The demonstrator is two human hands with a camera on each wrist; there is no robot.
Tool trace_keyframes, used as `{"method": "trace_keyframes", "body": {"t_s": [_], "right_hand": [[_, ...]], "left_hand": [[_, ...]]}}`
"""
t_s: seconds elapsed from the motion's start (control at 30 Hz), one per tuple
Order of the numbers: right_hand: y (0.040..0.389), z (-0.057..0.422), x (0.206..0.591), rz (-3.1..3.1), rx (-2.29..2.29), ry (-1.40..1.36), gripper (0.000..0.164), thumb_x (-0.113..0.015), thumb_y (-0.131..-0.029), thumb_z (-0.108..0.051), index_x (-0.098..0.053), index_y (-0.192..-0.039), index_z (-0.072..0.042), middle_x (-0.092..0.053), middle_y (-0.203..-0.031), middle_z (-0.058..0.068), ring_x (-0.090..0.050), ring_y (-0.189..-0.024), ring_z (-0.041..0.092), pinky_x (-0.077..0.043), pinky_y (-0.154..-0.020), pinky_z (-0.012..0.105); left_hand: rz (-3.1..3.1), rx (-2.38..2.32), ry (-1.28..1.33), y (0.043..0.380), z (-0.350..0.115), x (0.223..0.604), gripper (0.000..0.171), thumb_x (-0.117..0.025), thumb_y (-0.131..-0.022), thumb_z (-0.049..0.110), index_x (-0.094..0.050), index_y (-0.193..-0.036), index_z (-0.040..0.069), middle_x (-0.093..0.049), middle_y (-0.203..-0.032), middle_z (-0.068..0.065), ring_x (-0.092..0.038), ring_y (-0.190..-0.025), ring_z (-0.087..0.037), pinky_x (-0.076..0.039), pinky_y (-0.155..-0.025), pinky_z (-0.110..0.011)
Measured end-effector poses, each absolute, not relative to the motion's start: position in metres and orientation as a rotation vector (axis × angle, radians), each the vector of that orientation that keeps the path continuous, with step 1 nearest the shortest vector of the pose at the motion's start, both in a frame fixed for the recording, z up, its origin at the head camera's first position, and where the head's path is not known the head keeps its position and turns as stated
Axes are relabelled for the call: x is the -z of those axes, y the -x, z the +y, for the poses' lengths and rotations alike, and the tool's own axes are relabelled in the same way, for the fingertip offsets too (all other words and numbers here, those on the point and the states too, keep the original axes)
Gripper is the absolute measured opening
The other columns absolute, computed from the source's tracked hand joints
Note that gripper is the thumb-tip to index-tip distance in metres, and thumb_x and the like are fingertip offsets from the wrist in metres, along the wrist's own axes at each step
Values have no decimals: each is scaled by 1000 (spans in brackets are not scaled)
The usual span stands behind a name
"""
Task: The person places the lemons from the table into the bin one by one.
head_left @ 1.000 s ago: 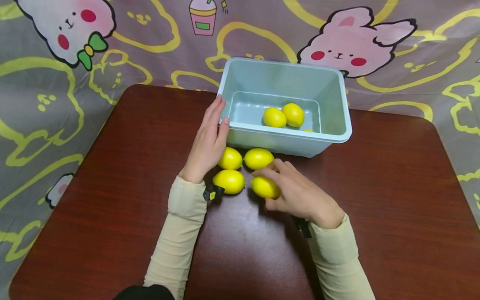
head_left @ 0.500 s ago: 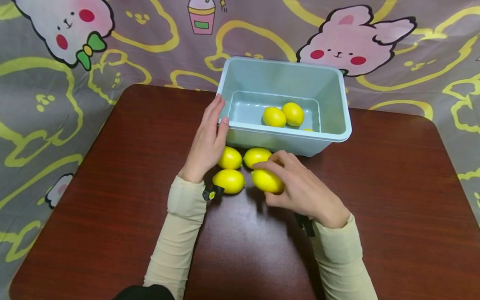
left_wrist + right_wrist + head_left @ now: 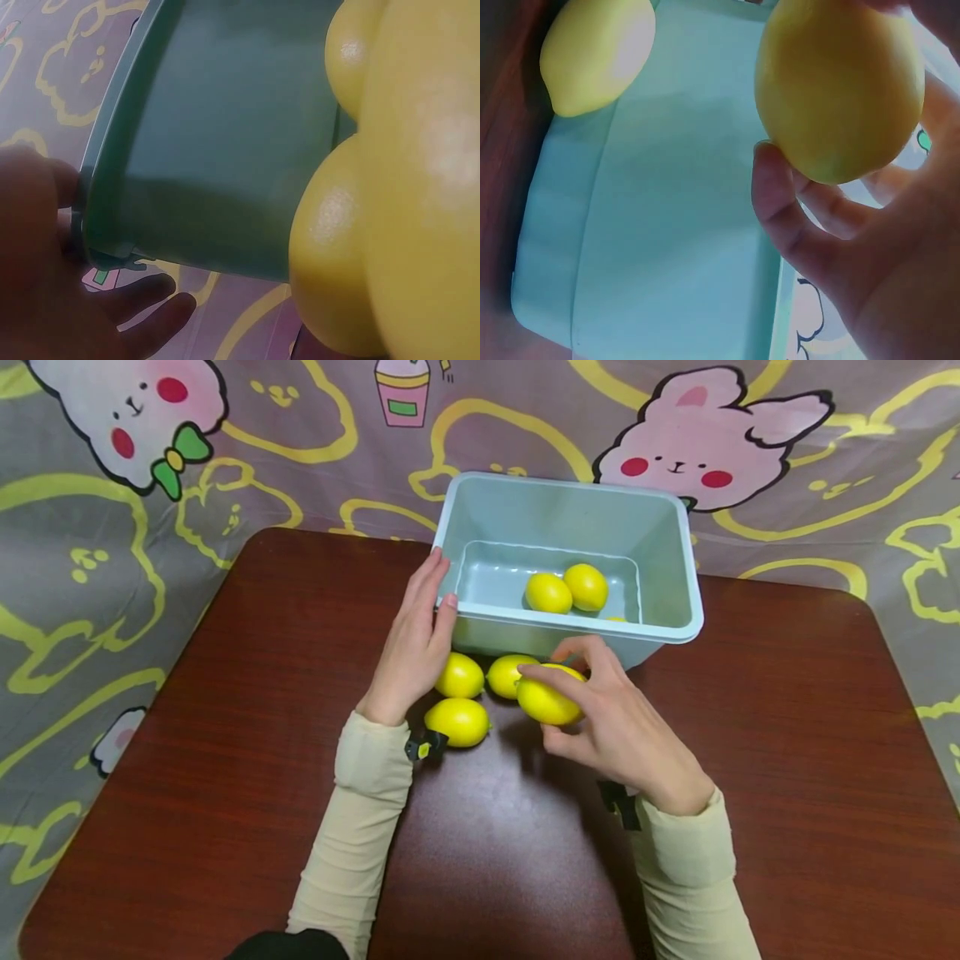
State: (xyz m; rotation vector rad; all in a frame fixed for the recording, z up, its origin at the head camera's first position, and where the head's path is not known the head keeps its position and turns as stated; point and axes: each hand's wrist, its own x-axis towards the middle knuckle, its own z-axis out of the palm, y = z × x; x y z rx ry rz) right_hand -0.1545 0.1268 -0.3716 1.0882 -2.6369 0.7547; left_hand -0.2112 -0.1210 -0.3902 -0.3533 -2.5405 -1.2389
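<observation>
In the head view my right hand [image 3: 626, 727] holds a yellow lemon [image 3: 543, 700] between thumb and fingers, raised above the table before the bin. The right wrist view shows that lemon [image 3: 840, 90] close up, fingertips against its side. My left hand [image 3: 405, 652] rests on the left front corner of a pale blue plastic bin [image 3: 517, 632], thumb at the rim and fingers along its side. Three lemons lie on the table in front: one near the left wrist [image 3: 457, 722], a second [image 3: 461, 676] behind it, a third [image 3: 507, 677] partly behind the held lemon.
Inside the bin are two lemons [image 3: 548, 593] side by side and a yellow sliver [image 3: 617, 619] mostly hidden by the front wall. The brown wooden table [image 3: 247, 710] meets a patterned cloth [image 3: 300, 427] at the back and sides.
My right hand has lifted the lemon off the table and carried it slightly up and to the right, towards the bin. The left hand stays on the bin's corner.
</observation>
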Motion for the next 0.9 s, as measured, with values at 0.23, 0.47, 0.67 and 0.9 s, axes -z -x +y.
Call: {"method": "trace_keyframes", "body": {"t_s": [0.23,0.47,0.67,0.9], "right_hand": [[156,132,369,-2584,-744,-1052,53,-68,-76,-17,-60,-129,-23,-43,-120,10,-43,-107,22,-49,-69,27],[158,137,366,-2515,-734,-1010,55,-69,-75,-15,-61,-129,-21,-47,-116,13,-46,-106,24,-45,-73,31],[159,141,362,-2459,-753,-904,55,-73,-74,-17,-62,-128,-19,-48,-116,17,-49,-104,26,-47,-70,36],[160,145,360,-2379,-811,-712,52,-76,-72,-17,-66,-123,-17,-51,-115,19,-54,-95,31,-49,-68,41]], "left_hand": [[-2538,1242,359,211,-121,390,50,-37,-104,24,-33,-149,3,-23,-160,-4,-28,-145,-18,-25,-119,-35],[-2540,1249,359,211,-121,390,50,-36,-105,24,-32,-150,2,-22,-160,-5,-28,-145,-18,-24,-119,-34],[-2540,1248,357,212,-120,390,50,-36,-104,23,-31,-150,2,-22,-160,-6,-28,-145,-18,-24,-119,-34],[-2544,1244,354,212,-121,390,50,-37,-104,23,-32,-149,2,-22,-160,-5,-28,-145,-18,-25,-119,-34]]}}
